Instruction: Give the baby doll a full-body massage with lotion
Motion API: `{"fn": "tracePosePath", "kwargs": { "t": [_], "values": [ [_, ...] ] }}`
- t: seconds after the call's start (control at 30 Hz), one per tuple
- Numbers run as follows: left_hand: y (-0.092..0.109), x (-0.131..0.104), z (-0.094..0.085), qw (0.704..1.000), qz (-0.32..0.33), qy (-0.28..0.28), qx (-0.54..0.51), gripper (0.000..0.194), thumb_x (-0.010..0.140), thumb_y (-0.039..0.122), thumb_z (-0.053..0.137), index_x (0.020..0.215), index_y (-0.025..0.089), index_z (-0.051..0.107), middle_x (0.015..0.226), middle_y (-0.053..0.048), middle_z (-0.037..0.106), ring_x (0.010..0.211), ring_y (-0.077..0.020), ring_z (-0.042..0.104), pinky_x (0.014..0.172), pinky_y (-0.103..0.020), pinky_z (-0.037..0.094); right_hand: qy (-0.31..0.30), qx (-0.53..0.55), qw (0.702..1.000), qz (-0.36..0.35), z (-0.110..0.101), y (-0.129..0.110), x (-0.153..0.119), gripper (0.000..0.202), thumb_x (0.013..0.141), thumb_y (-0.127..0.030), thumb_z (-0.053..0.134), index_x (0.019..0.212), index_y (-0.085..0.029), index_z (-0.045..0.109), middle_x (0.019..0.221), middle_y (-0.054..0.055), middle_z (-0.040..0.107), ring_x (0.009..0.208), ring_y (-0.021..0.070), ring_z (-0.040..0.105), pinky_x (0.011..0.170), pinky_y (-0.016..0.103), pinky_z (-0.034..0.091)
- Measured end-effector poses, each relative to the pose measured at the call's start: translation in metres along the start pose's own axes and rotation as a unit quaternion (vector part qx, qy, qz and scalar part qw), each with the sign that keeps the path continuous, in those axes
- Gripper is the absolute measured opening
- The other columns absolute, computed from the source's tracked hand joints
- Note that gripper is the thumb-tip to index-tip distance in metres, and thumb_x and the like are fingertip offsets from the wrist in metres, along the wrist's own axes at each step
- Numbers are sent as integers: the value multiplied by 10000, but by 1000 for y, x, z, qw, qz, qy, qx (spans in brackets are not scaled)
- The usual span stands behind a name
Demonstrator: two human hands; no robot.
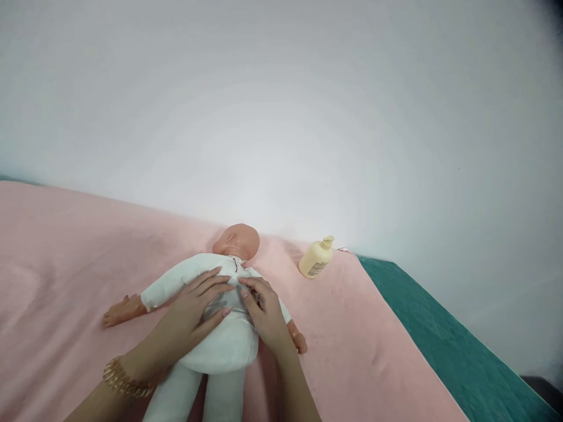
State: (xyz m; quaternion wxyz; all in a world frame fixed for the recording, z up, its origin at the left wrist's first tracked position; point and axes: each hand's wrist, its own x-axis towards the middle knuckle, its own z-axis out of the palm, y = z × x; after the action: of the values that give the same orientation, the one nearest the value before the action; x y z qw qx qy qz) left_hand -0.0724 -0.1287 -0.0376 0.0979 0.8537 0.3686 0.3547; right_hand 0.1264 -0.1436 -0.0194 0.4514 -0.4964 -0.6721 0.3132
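Doll (220, 328) lying face-up on pink blanket (65, 264), head pointing away toward the wall, legs running off the bottom edge of view.

Left hand (193, 316) resting flat across doll's chest, fingers (217, 281) spread and extended, not clenched, tips reaching the centre front of the white suit. Right hand (264, 313) lying on the chest's other side, fingers (253, 287) bent slightly and pressing at the suit's front closure, tips nearly meeting those of the left. Whether pinching cloth between the tips: cannot tell (too small to make out). Neither hand closing around anything.

Gold bracelet (125, 380) sitting on left wrist, close to bottom edge. Both forearms coming up from the lower edge, either side of doll's legs.

Doll's bare head (236, 240) turning slightly to one side, one bare hand sticking out of sleeve at image-left, other peeking out just beside the right wrist.

Cream lotion bottle (316, 258) w/ pump top lying tilted on blanket, near doll's head, apart from it, on the right hand's side.

Teal surface (440, 334) showing beyond blanket's edge at image-right. Plain white wall (281, 105) filling upper half.
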Motion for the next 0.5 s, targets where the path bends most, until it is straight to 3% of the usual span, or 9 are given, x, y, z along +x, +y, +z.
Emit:
{"fn": "tracePosePath", "kwargs": {
  "t": [0.23, 0.5],
  "values": [
    [-5, -2, 7, 1000, -4, -2, 10, 359, 939, 405, 490, 1226, 235, 624, 1298, -67, 637, 1347, -281, 449, 1112, -479, 384, 14, -35, 999, -8, 12, 5, 4, 247, 940, -238, 482, 1016, -194, 714, 1052, 75, 676, 1052, 190, 594, 979, 340, 435],
    [1, 0, 3, 1000, -6, -5, 13, 362, 948, 400, 474, 1240, 232, 611, 1330, -62, 618, 1366, -275, 427, 1108, -467, 393, 33, -41, 999, -12, 15, 2, 3, 255, 945, -264, 484, 1032, -191, 712, 1061, 83, 661, 1062, 205, 564, 975, 362, 424]
  ]
}}
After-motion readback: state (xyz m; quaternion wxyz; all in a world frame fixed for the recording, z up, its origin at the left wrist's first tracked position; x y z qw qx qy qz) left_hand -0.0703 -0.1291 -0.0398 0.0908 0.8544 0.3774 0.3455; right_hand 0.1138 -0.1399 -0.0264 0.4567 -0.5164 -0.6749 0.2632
